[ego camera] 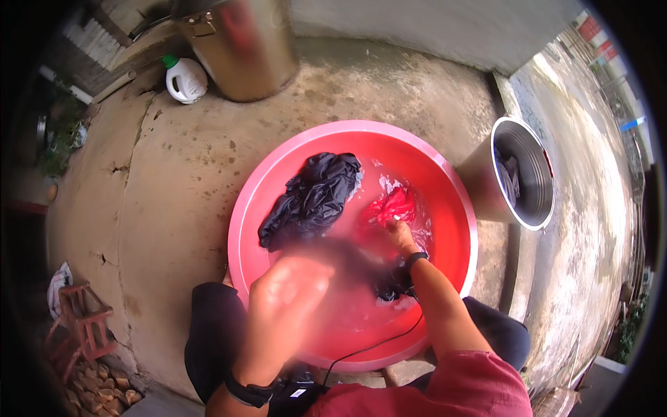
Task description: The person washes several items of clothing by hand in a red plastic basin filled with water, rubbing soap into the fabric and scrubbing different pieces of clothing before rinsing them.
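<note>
A large pink-red plastic basin (448, 172) stands before me with cloudy, sudsy water in it. A dark, wet garment (318, 198) lies bunched at its far left, and more dark cloth (386, 287) is in the water near the middle, partly hidden. At the right of the water my right hand (400, 233) holds a bunched red cloth (398, 205). My left hand (292, 281) is raised over the near left part of the basin, close to the camera and blurred; its fingers cannot be made out clearly. Both wrists wear dark bands.
A tall bucket (479, 182) with dark cloth inside stands right of the basin. A white detergent jug (186, 79) with a green cap is beside a metal drum (250, 57). A red stool (86, 323) and chopped wood (99, 388) are at lower left. A black cable (370, 348) crosses the basin's near side.
</note>
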Demonstrator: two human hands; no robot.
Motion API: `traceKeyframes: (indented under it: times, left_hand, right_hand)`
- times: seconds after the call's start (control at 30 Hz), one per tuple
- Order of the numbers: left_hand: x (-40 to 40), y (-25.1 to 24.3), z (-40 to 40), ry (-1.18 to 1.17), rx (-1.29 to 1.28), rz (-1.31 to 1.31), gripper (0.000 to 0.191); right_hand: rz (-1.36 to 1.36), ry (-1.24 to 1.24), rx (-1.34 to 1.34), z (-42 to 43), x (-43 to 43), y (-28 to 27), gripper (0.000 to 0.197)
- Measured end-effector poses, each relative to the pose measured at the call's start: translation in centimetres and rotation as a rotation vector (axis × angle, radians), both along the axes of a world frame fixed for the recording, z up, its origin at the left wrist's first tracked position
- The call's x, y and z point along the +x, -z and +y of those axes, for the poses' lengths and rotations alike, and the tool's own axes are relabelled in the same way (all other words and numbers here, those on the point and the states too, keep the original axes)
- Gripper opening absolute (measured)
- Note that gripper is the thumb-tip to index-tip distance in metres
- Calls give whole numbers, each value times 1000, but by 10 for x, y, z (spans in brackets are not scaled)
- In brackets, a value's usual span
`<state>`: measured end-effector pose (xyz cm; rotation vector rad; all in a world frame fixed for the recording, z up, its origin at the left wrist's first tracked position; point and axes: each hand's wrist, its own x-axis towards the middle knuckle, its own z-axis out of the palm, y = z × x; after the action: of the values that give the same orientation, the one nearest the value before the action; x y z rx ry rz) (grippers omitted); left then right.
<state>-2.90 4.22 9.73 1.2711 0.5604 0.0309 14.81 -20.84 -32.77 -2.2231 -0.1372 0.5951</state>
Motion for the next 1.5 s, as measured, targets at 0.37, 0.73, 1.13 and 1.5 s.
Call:
traceKeyframes:
  times: [0.37,0.73,1.13,1.5]
  left_hand:
    - [21,48,-15,-98,-178,115,47]
    - [26,126,-51,-48,-643,42,83]
    - [21,293,-92,-150,-229,-275,37]
    - [32,130,-76,-245,-376,94,39]
  right_hand:
    - [486,484,793,30,5,-242,13]
    - [103,-21,848,59,-111,-439,16]
    - [-738,-256,269,100,-122,-303,37]
    - [-46,241,171,28,-61,-246,52]
